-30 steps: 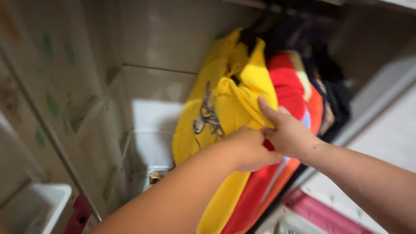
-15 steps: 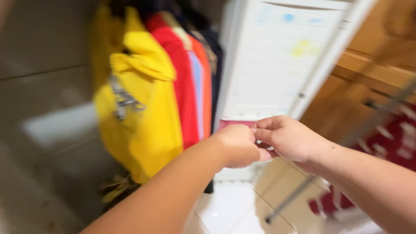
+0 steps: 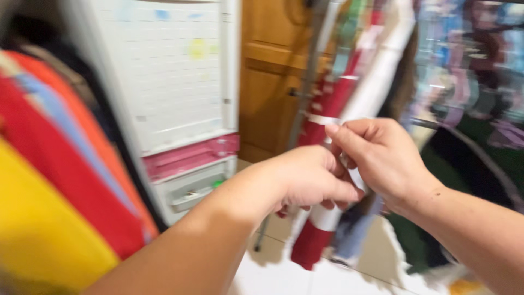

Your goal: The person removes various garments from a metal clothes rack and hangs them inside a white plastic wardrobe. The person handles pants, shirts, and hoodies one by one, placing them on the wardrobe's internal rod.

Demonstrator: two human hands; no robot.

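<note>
My left hand [image 3: 311, 177] is curled into a fist at the middle of the view, and a small red thing [image 3: 281, 211] peeks out under its fingers. My right hand [image 3: 382, 158] touches it from the right, thumb and forefinger pinched together by the left knuckles. What sits between those fingers is hidden. Both hands are held in the air in front of a hanging red and white garment [image 3: 314, 246]. The picture is blurred by motion.
Yellow [image 3: 38, 240] and red [image 3: 71, 180] garments hang at the lower left. A white plastic cabinet [image 3: 174, 71] with a pink drawer [image 3: 191, 158] stands behind, next to a wooden door [image 3: 273, 82]. Colourful clothes [image 3: 469, 65] hang at the right above the white tiled floor [image 3: 305, 278].
The view has swung right, from the yellow garment to the cabinet, door and other hanging clothes. My hands have come off the yellow garment and stay pressed together.
</note>
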